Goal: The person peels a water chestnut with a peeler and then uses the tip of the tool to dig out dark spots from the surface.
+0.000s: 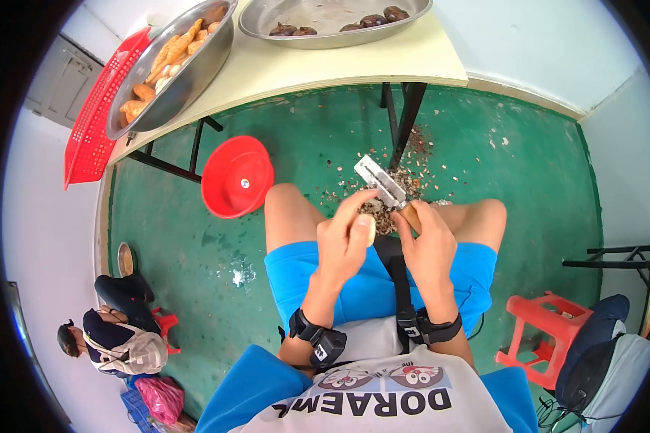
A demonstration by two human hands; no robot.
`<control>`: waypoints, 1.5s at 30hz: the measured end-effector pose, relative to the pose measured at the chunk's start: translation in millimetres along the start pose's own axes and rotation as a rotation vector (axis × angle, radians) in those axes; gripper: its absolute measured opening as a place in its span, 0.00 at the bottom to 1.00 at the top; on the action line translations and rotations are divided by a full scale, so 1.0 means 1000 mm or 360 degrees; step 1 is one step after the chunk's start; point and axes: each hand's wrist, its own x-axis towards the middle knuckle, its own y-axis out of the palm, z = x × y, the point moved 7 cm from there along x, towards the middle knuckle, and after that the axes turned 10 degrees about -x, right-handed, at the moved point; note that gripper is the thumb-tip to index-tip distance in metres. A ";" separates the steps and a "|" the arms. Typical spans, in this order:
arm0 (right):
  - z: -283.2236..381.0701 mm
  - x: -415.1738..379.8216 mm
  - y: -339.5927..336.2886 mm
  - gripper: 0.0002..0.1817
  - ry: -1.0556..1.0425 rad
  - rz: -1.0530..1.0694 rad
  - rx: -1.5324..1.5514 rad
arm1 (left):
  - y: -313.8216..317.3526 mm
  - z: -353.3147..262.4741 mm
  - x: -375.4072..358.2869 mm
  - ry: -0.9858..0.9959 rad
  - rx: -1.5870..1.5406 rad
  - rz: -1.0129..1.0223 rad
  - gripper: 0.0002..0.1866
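Observation:
My right hand is closed round the wooden handle of a peeler whose flat, slotted metal blade points up and to the left. Just left of it, my left hand is curled with its index finger near the blade. A small pale yellow peeled piece shows at the left thumb, mostly hidden by the hand. Both hands are above my lap, and a heap of brown and whitish peelings lies on the floor beyond them.
A red basin sits on the green floor, left of my knees. The table ahead bears a metal bowl of orange and whitish pieces and a metal tray with dark roundish items. A red stool stands right; a seated person is left.

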 end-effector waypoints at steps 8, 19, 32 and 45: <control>-0.012 0.000 0.006 0.12 0.0227 0.0114 0.0438 | 0.004 0.019 0.004 -0.0419 -0.0853 -0.0141 0.14; 0.015 -0.008 0.002 0.13 0.0028 0.0343 0.0954 | 0.012 0.028 0.000 -0.0762 -0.1517 -0.0170 0.22; 0.033 -0.015 0.009 0.13 -0.0162 0.0465 0.0795 | -0.023 0.043 -0.007 -0.0114 -0.0666 -0.0621 0.15; 0.041 -0.021 0.012 0.14 0.0021 0.0671 0.0995 | -0.022 0.018 -0.008 0.0238 -0.0595 -0.0661 0.11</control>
